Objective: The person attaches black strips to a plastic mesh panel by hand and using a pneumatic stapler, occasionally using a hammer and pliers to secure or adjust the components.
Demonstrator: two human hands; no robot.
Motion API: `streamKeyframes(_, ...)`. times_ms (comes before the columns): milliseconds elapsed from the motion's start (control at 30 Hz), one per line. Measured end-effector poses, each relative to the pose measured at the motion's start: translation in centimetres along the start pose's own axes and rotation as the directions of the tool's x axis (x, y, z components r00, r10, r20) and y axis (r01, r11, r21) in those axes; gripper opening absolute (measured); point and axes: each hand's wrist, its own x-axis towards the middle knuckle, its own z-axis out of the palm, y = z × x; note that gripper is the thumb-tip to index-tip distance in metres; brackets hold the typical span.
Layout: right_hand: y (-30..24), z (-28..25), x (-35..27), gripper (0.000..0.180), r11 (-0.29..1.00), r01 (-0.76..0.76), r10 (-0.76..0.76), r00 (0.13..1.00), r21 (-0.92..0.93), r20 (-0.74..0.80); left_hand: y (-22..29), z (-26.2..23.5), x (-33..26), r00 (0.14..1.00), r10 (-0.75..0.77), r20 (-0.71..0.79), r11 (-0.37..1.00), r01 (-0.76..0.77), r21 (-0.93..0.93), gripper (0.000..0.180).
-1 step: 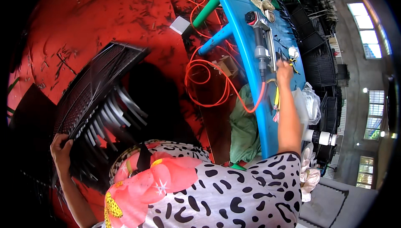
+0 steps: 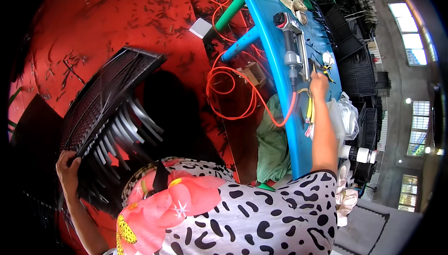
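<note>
My left hand (image 2: 69, 168) is closed on the near edge of a black woven panel (image 2: 100, 101), thumb on top. The panel is tilted, and several loose flat strips (image 2: 122, 136) hang from its side. My right hand (image 2: 318, 86) is over the blue table (image 2: 303, 154), its fingers closed around a thin, short item (image 2: 314, 67) whose tip sticks out past them. Its kind is too small to make out. Left of that hand lies a grey-and-black air-powered tool (image 2: 291, 49) with a red hose fitted to its end.
The red-orange hose (image 2: 233, 68) lies coiled on the floor beside the table leg (image 2: 240, 45). Dark offcuts litter the red floor (image 2: 126, 7). A green cloth bag (image 2: 273, 145) hangs by the table's edge. Yellow-handled items (image 2: 309, 108) and a clear plastic bag (image 2: 347, 115) flank my right forearm.
My right hand has drawn slightly back toward me over the table, and the thin item now shows beyond its fingers. My left hand and the panel look the same.
</note>
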Motion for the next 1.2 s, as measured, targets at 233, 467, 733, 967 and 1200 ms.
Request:
streamKeyframes(233, -10.7, -1.1, 2.1, 0.082, 0.973, 0.229, -0.229, 0.973, -0.033, -0.01, -4.6, -2.6, -2.2, 1.0, -0.002, -0.01, 1.0, 0.002, 0.002, 0.014)
streamKeyframes(467, -11.5, 6.4, 11.8, 0.065, 0.933, 0.308, -0.358, 0.857, 0.187, 0.37, -3.0, -2.0, -0.9, 0.998, 0.05, 0.04, 0.998, -0.051, 0.027, 0.024)
streamKeyframes(733, -14.9, 2.4, 8.3, 0.039, 0.904, 0.428, -0.41, 0.87, -0.01, 0.273, -1.7, -2.7, -2.2, 0.996, 0.069, -0.062, 0.995, -0.064, 0.079, 0.022)
streamKeyframes(967, -28.0, -13.1, -10.5, 0.034, 0.509, 0.782, -0.854, 0.51, 0.36, 0.101, -1.6, -2.3, -1.6, 0.987, 0.098, -0.124, 0.994, -0.092, 0.055, 0.021)
streamKeyframes(1200, -37.4, -17.7, -27.1, 0.081, -0.297, 0.815, -0.932, -0.36, 0.498, 0.034, -0.9, -1.5, -1.1, 0.995, -0.029, -0.096, 0.998, 0.034, 0.053, 0.024)
